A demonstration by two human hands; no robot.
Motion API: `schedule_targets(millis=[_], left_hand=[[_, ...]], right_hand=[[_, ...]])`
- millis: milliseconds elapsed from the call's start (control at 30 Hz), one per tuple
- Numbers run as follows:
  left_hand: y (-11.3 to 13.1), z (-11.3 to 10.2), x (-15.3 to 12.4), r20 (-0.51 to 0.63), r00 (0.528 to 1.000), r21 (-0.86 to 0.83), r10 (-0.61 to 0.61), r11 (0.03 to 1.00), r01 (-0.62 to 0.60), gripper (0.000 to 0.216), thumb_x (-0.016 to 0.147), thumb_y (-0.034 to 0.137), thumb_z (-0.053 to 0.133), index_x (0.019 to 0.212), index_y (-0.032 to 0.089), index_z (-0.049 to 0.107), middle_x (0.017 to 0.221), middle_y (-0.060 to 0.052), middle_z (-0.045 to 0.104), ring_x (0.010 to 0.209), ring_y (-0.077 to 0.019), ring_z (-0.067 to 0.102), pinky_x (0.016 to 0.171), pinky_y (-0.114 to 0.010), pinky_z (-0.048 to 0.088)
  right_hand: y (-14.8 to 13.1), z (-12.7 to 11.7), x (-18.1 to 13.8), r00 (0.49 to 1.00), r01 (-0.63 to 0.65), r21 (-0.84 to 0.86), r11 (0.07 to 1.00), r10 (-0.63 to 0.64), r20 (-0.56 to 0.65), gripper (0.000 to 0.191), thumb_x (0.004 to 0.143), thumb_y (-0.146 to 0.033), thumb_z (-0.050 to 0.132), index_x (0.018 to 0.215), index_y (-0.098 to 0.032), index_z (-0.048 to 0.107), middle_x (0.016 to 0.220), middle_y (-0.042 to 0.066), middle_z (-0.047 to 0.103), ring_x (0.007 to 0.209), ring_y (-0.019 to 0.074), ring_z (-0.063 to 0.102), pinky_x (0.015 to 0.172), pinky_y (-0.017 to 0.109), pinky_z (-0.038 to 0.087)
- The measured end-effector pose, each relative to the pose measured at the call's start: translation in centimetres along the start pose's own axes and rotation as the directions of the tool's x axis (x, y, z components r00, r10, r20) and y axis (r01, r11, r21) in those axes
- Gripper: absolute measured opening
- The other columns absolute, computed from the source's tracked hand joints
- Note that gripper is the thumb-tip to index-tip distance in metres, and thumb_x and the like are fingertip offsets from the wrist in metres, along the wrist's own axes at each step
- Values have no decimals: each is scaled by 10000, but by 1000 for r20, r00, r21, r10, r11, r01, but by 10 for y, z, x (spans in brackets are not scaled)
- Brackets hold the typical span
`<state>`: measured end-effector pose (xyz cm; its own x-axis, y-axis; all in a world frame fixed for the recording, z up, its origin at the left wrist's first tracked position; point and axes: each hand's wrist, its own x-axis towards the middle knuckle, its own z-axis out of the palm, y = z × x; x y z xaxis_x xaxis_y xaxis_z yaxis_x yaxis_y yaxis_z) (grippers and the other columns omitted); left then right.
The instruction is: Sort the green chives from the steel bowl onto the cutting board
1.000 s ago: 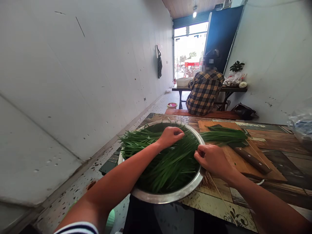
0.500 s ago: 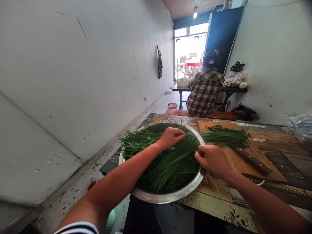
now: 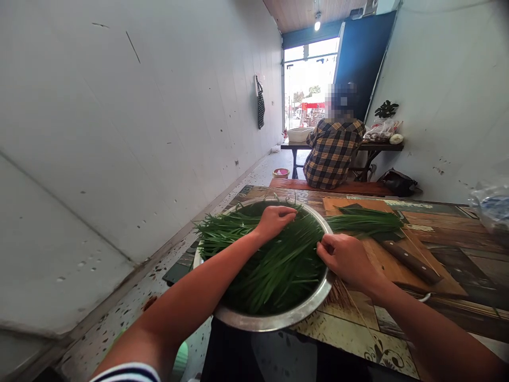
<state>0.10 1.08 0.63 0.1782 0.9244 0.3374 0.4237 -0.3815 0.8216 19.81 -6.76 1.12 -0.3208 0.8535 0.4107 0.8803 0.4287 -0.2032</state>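
Observation:
A wide steel bowl (image 3: 278,317) at the table's near left corner is full of long green chives (image 3: 274,270). My left hand (image 3: 274,220) rests on the chives at the far side of the bowl, fingers curled down into the leaves. At the bowl's right rim, my right hand (image 3: 345,257) is closed in a pinch on the ends of some chive leaves.
A wooden cutting board (image 3: 392,260) to the right carries a bunch of chives (image 3: 363,222) and a knife (image 3: 411,261). Thin sticks (image 3: 345,294) lie beside the bowl. A plastic bag (image 3: 491,207) sits far right. A person in a plaid shirt (image 3: 333,151) sits on a bench ahead, back turned.
My left hand has shifted slightly on the chives, its fingers curling down into the leaves. My right hand stays at the bowl's rim.

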Motion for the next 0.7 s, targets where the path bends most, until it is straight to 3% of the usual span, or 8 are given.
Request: schedule_targets(millis=[700], left_hand=[[7, -1, -3, 59, 998, 51, 10, 999, -13, 253, 744, 275, 589, 895, 145, 744, 818, -37, 733, 775, -150, 654, 752, -228, 495]], right_hand=[[2, 3, 0, 1000, 6, 26, 1000, -5, -25, 309, 807, -296, 441, 514, -195, 441, 510, 3, 524, 505, 109, 436, 537, 251, 243]])
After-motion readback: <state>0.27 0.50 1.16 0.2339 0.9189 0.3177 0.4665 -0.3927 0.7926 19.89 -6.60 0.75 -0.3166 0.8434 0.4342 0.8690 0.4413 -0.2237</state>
